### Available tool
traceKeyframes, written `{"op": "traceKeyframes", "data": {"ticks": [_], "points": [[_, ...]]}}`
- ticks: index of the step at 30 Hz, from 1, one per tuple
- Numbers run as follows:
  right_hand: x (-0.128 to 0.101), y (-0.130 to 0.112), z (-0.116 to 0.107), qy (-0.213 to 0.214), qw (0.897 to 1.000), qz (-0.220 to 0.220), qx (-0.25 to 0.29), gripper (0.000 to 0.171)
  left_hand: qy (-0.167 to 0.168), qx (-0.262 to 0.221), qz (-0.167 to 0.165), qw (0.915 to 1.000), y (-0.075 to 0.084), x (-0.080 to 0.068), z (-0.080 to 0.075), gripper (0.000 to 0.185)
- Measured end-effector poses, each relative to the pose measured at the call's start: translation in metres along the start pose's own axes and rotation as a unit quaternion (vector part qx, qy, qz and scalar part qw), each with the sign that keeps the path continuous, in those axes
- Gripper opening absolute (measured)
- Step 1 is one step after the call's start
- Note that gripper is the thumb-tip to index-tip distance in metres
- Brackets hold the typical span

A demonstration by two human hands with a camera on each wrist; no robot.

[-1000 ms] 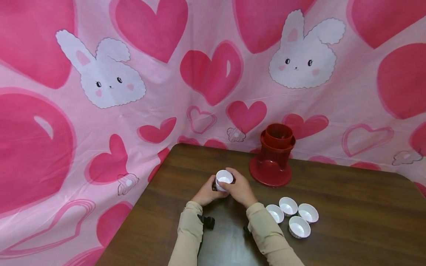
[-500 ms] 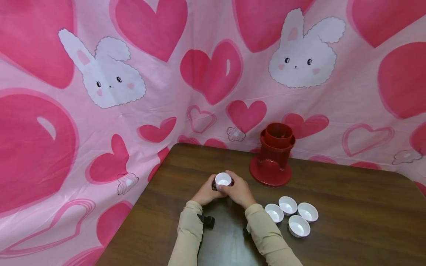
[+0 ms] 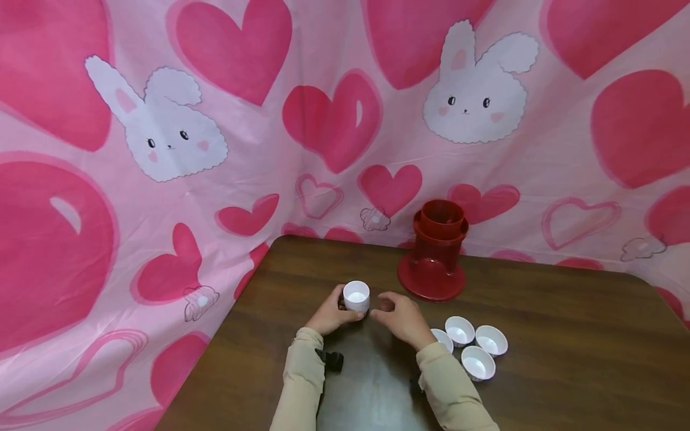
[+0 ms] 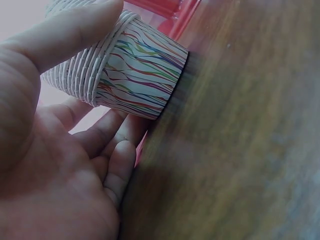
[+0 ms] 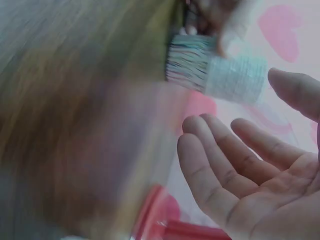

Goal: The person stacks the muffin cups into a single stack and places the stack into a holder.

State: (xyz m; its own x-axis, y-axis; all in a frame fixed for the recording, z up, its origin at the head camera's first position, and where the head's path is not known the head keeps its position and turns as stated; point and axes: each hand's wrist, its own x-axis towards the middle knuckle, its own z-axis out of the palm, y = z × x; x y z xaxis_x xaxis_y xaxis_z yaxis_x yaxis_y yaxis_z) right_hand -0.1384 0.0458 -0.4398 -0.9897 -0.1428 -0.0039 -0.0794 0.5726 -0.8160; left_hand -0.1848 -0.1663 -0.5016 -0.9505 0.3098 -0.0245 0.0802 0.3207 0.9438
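Note:
A stack of nested paper baking cups [image 3: 356, 296], white with thin wavy coloured lines on the lowest one, stands upright on the brown table. My left hand [image 3: 329, 315] grips it from the left, and in the left wrist view the thumb lies across the rolled rims of the stack [image 4: 139, 70]. Just right of the stack, my right hand [image 3: 405, 320] is apart from it. The right wrist view shows that hand [image 5: 250, 175] with nothing in its loosely bent fingers.
Several single baking cups [image 3: 492, 340] sit close together on the table at the right, one partly hidden by the right sleeve. A red plastic stand [image 3: 435, 251] with a round base and open top stands behind. A pink heart-print cloth [image 3: 259, 143] hangs behind the table [image 3: 566, 335].
My right hand has let go of the stack of baking cups and moved to the right. The left hand keeps its hold. The head view has shifted slightly.

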Motion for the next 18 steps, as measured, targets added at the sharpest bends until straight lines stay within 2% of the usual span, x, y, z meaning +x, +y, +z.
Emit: {"op": "traceKeyframes", "data": {"ticks": [5, 8, 11, 14, 18], "points": [[-0.026, 0.001, -0.026, 0.025, 0.999, -0.019, 0.018, 0.037, 0.004, 0.008, 0.0, 1.0, -0.001, 0.0, -0.001, 0.069], [-0.043, 0.007, -0.044, 0.052, 0.998, -0.024, 0.002, 0.035, 0.007, 0.01, 0.0, 0.9999, -0.001, -0.001, -0.001, 0.07], [-0.06, 0.02, -0.061, 0.09, 0.994, -0.032, -0.059, 0.033, 0.008, 0.012, 0.001, 0.9999, 0.0, -0.002, -0.001, 0.071], [-0.077, 0.035, -0.077, 0.126, 0.983, -0.025, -0.13, 0.031, 0.007, 0.009, 0.002, 0.9999, 0.001, -0.003, -0.001, 0.072], [-0.102, 0.054, -0.093, 0.138, 0.973, 0.017, -0.185, 0.041, 0.006, 0.005, 0.0, 1.0, 0.003, -0.003, -0.001, 0.072]]}}
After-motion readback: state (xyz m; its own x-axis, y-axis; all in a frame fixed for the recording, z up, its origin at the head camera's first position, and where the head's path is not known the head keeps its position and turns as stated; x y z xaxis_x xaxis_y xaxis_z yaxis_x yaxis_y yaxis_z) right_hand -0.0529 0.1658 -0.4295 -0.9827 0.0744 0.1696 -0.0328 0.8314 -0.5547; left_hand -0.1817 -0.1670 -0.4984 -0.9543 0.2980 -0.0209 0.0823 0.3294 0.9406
